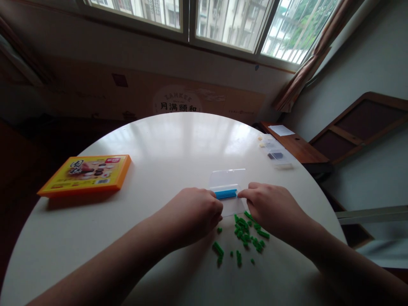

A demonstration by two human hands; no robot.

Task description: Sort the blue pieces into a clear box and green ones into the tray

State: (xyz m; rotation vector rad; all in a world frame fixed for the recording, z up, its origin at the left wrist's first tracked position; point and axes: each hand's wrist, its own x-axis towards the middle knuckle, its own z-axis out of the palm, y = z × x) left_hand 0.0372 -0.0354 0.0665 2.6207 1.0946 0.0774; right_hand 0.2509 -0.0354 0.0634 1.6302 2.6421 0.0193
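A row of small blue studded bricks [226, 194] lies in a clear plastic case [228, 175] whose lid is folded back on the far side. My left hand [199, 210] is closed, its fingers curled at the left end of the blue bricks and hiding that end. On the other side my right hand [270, 204] is closed too, with its fingertips at the right end of the blue bricks, near the case's edge. Whatever sits between the fingers is too small or hidden to tell. Loose green bricks [242, 231] are scattered in front of the case, between my forearms.
An orange and yellow board-game box [89, 173] stands at the left of the round white table [159, 148]. Another clear case [276, 155] with dark and pale pieces lies near the right rim. Beyond that rim is a wooden desk [306, 148] bearing a white paper.
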